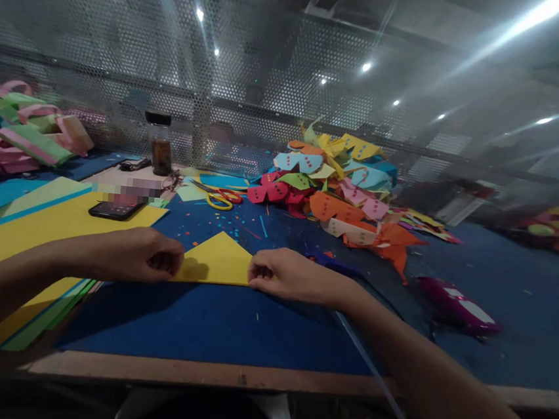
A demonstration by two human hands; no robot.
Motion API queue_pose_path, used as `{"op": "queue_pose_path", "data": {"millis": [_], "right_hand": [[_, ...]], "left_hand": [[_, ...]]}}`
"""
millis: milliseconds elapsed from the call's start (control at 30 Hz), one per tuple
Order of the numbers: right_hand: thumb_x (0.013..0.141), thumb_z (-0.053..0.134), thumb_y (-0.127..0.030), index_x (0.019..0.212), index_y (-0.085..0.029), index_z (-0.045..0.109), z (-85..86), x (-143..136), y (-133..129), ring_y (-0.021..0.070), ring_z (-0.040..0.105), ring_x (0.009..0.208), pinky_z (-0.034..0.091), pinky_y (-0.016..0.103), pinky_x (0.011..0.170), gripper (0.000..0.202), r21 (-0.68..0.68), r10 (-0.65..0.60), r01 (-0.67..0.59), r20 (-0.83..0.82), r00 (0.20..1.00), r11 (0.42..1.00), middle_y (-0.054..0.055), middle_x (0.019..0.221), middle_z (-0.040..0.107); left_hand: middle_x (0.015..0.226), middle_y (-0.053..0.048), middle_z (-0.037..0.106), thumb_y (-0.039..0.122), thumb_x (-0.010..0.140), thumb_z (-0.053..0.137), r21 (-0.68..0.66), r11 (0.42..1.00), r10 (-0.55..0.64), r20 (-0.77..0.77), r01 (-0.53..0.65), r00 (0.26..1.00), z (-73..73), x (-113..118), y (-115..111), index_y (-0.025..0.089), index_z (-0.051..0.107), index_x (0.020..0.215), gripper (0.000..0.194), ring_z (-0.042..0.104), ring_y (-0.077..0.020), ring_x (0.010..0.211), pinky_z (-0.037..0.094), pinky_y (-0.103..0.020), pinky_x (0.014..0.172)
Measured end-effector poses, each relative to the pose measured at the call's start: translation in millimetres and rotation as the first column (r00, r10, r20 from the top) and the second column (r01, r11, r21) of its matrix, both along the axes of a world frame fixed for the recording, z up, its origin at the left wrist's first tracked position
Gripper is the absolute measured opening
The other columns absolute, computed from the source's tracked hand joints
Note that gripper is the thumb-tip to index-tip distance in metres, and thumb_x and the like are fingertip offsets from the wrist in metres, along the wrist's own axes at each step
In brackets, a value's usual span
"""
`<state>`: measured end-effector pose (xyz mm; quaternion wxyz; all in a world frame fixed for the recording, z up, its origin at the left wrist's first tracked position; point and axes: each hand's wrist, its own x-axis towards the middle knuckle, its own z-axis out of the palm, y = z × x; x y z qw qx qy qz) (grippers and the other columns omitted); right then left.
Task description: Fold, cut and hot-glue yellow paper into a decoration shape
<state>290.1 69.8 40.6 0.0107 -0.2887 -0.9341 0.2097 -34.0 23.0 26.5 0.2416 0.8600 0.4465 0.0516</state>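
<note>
Left hand (163, 257) and right hand (280, 273), fingers curled, pinch opposite ends of a folded yellow paper triangle (220, 261) on a blue tabletop (213, 328). Yellow-handled scissors (219, 206) lie beyond the triangle, a smartphone (115, 208) to its left, and colorful folded-paper shapes (346, 183) heaped beyond its right end.

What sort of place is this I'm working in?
Likely a craft workshop: a heap of folded paper shapes, large coloured sheets and scissors lie on the worktable, with scraps scattered around the scissors.
</note>
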Motion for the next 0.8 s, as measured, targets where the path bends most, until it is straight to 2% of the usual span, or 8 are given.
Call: {"op": "queue_pose_path", "data": {"millis": [633,700,800], "right_hand": [[0.09,0.065,-0.015,0.097,-0.016,0.077,2.8,0.6,-3.3,0.0156,0.068,0.078,0.041,0.024,0.068,0.014,0.029,-0.046,0.045,0.022,0.999,0.999,0.004,0.091,0.078],[0.09,0.065,-0.015,0.097,-0.016,0.077,2.1,0.9,-2.6,0.0156,0.067,0.077,0.04,0.024,0.067,0.015,0.031,-0.044,0.043,0.022,0.999,0.999,0.004,0.09,0.078],[0.09,0.064,-0.016,0.097,-0.016,0.077,1.3,1.0,-1.8,0.0158,0.067,0.078,0.04,0.025,0.067,0.015,0.026,-0.037,0.036,0.019,0.999,0.999,0.004,0.091,0.077]], "left_hand": [[0.087,0.0,0.073,0.017,0.087,0.058,0.02,1.0,0.003,-0.02,-0.002,1.0,8.2,5.8,-4.8,0.021,0.071,0.091,0.014,0.065,-0.0167,0.078,0.045,-0.023,0.069],[0.092,-0.001,0.074,0.018,0.089,0.059,0.033,0.999,-0.013,-0.01,0.014,1.0,8.9,6.3,-5.2,0.022,0.073,0.097,0.017,0.067,-0.0177,0.082,0.047,-0.023,0.072],[0.097,-0.002,0.074,0.013,0.091,0.056,0.057,0.994,-0.093,0.001,0.092,0.996,8.7,7.2,-5.5,0.029,0.076,0.119,0.037,0.068,-0.017,0.082,0.049,-0.022,0.072]]}}
